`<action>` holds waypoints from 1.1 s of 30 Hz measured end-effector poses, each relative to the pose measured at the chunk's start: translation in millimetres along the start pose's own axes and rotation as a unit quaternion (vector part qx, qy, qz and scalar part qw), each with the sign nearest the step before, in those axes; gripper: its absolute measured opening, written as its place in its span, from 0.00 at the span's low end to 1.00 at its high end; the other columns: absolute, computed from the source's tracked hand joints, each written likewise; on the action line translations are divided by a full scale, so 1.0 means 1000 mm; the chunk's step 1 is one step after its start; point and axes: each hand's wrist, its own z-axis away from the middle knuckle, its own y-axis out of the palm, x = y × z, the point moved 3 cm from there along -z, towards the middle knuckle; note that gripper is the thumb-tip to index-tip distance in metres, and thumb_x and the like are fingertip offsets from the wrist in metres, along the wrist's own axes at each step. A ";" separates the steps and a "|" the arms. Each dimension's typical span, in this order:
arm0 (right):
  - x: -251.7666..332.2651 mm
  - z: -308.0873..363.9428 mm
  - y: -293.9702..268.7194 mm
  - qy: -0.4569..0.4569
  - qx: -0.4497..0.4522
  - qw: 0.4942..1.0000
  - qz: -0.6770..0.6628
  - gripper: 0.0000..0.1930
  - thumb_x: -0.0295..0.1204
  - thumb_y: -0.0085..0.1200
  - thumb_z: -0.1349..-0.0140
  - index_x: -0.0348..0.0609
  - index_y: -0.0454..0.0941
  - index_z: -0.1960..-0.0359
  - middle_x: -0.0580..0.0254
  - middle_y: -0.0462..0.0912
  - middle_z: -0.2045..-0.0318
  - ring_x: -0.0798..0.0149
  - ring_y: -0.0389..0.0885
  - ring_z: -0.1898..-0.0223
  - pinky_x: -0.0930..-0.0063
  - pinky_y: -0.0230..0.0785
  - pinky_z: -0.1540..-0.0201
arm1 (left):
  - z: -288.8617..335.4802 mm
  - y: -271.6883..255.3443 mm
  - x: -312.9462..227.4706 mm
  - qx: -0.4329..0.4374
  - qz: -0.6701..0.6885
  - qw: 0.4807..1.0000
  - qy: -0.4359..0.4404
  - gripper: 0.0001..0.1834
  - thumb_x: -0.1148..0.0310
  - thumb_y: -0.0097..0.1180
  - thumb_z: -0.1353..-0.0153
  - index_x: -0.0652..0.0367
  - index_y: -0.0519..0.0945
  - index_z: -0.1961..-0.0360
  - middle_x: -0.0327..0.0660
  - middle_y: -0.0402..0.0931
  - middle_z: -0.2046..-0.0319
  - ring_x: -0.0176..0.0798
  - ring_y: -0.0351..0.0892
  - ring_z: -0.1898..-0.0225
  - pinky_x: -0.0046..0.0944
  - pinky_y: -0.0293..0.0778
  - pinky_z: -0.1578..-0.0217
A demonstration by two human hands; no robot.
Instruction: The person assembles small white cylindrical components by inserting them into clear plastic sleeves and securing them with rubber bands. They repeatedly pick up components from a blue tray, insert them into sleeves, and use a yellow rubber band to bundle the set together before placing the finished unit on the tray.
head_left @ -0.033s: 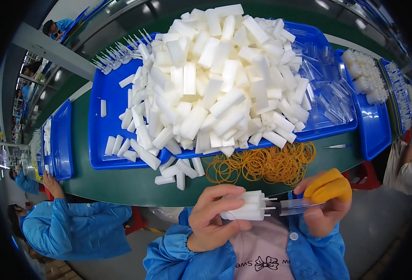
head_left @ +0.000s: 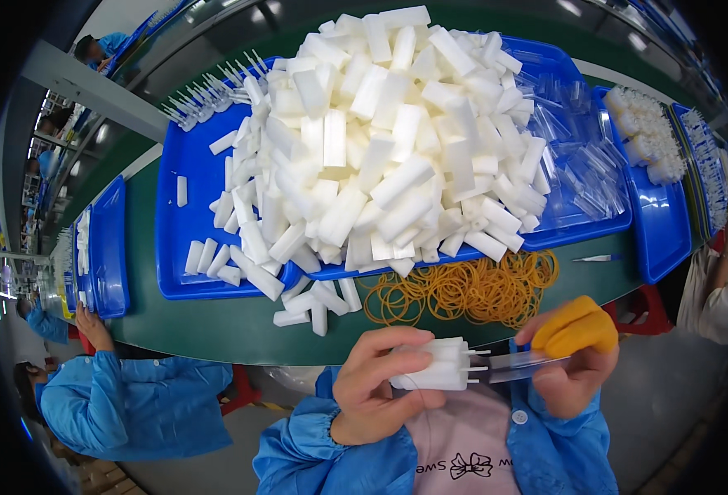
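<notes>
My left hand point(head_left: 384, 384) is closed round a bundle of white foam blocks point(head_left: 434, 365). Thin white stems stick out of the bundle's right end. Over in my right hand point(head_left: 574, 359), a clear plastic tube point(head_left: 516, 365) is pinched, its free end pointing at the stems and close to them; whether they touch I cannot tell. Yellow coverings point(head_left: 578, 327) sit on some fingers of that hand. Just beyond both hands, a heap of tan rubber bands point(head_left: 496, 289) lies on the green table point(head_left: 215, 330).
A tall heap of white foam blocks point(head_left: 364, 148) rises from blue trays point(head_left: 184, 272). Clear tubes point(head_left: 586, 173) lie to its right, stemmed white pieces point(head_left: 207, 103) at far left. Tweezers point(head_left: 596, 258) rest on the table. A person in a blue smock point(head_left: 133, 404) sits at left.
The clear tube has shifted slightly in front of the stems, and my right hand has moved a little to the left. My left hand holds still with the bundle.
</notes>
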 end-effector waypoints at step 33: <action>-0.002 -0.002 0.026 0.006 0.067 0.988 0.141 0.13 0.26 0.65 0.53 0.36 0.79 0.66 0.51 0.78 0.69 0.59 0.77 0.72 0.74 0.68 0.70 | -0.011 -0.009 -0.009 -0.028 -0.092 0.995 0.019 0.17 0.79 0.68 0.61 0.64 0.81 0.65 0.54 0.72 0.57 0.46 0.76 0.57 0.39 0.74 0.59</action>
